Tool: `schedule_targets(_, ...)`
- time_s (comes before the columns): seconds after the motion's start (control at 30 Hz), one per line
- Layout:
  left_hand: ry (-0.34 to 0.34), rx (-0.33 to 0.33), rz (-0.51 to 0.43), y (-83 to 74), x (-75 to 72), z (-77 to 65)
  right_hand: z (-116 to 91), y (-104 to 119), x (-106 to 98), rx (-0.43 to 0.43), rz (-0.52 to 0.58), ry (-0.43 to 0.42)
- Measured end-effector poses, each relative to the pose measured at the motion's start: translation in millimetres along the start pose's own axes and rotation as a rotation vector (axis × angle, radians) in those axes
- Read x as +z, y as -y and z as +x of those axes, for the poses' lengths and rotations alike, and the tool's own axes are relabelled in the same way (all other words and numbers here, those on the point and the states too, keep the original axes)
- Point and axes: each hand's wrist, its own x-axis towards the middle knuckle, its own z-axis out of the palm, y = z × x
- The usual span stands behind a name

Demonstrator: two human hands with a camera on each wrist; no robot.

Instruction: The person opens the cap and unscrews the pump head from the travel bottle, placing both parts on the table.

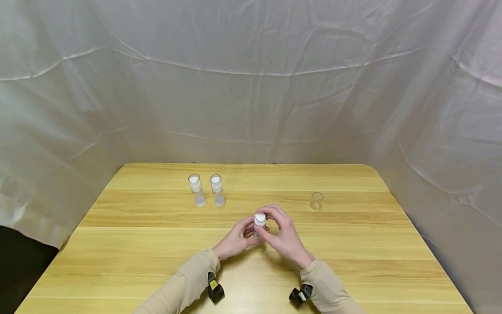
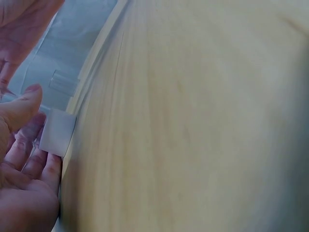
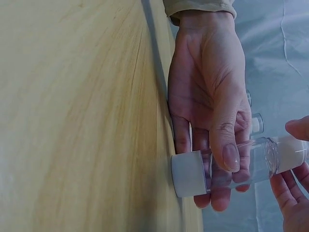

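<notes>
While two clear, white-topped plastic bottles [image 1: 217, 192] stand covered, a third clear bottle [image 3: 258, 159] seems left, gripped mid-bench [image 1: 353, 244] by the left hand [image 1: 235, 240], its white top [image 1: 260, 216] pinched by the right hand [image 1: 285, 235], a small clear cup [image 1: 316, 201] off to the right.

Left hand [image 2: 24, 181]: at the left edge, thumb and fingers curled about a bottle [image 2: 58, 133].
Bottle: white base facing the desk [image 2: 183, 116]; whether they touch is unclear.
Right hand [image 2: 21, 36]: upper left corner, cut off by the frame.
Clear glass [image 2: 63, 84]: beyond the left thumb, near the desk's far edge.
Desk: pale grained wood filling most of the view, blurred toward the right.
Backdrop [image 2: 91, 29]: bluish-grey sheet past that edge.
</notes>
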Motion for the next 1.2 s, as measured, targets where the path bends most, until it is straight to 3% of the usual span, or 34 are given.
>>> schedule_targets(1.2,-0.037,-0.032,0.011,-3.8,2.8,-1.5,-1.4,-1.0,0.0,0.033,0.035,-0.006)
